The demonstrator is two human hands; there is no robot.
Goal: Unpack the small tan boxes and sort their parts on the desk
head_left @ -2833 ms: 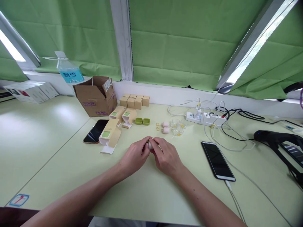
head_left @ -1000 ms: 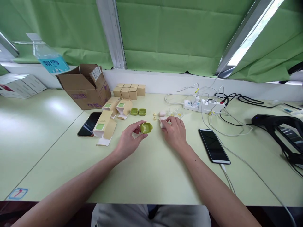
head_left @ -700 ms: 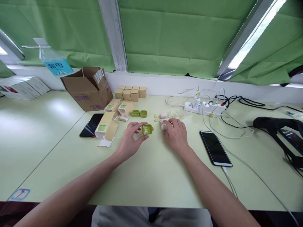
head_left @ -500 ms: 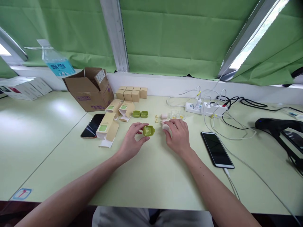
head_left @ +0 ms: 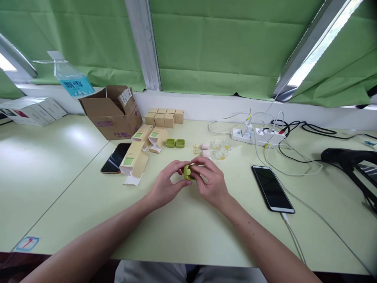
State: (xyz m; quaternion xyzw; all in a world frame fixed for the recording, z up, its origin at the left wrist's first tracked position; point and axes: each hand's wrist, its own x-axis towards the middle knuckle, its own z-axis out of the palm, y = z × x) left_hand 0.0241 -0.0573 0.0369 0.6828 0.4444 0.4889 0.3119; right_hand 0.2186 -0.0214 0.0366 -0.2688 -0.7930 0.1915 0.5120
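From the head camera, over this person's shoulder, I count two bare hands close together above the table [head_left: 176, 232]; one green case [head_left: 187, 172] sits between them, off the tabletop; the left hand [head_left: 167, 181] is partly curled, pinching the case between thumb and fingers; the right hand [head_left: 212, 183] is bent in against its other side, fingertips partly hidden, so whether it grips anything I can't tell.

Just beyond the hands lie two yellow bits [head_left: 195, 151] and two pale pink cylinders [head_left: 206, 153]; the clear cups [head_left: 220, 155] next to them overlap too much to count surely; left of these, two green tubs [head_left: 180, 144] stand side by side.

Three opened cartons [head_left: 135, 157] are further left, with one dark phone [head_left: 116, 157] just beside the nearest; a second phone [head_left: 272, 188], cable plugged in, lies right of the hands; behind are one cardboard box [head_left: 112, 120], a cluster of small brown boxes [head_left: 169, 120] and one power strip [head_left: 257, 136].
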